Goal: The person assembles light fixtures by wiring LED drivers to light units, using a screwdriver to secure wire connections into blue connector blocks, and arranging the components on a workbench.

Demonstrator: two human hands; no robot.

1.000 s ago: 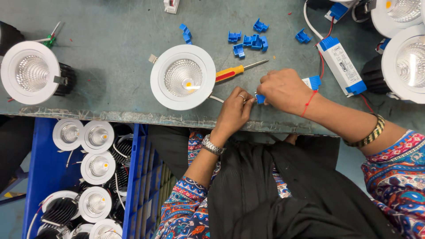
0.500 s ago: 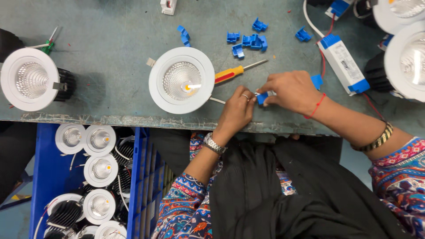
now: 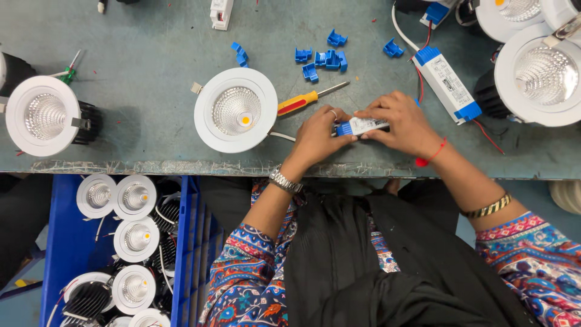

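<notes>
At the bench's near edge, centre frame, the left hand [image 3: 316, 137] and right hand [image 3: 402, 124] both pinch a small white driver box with a blue end [image 3: 361, 126]; just left sits a white downlight [image 3: 236, 109], beyond it a yellow-handled screwdriver [image 3: 305, 100] and loose blue clips [image 3: 324, 59]

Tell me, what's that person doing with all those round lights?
A person's left hand and right hand together hold a small white box with a blue end cap over the grey workbench. A round white downlight and a yellow-handled screwdriver lie beside them.
</notes>
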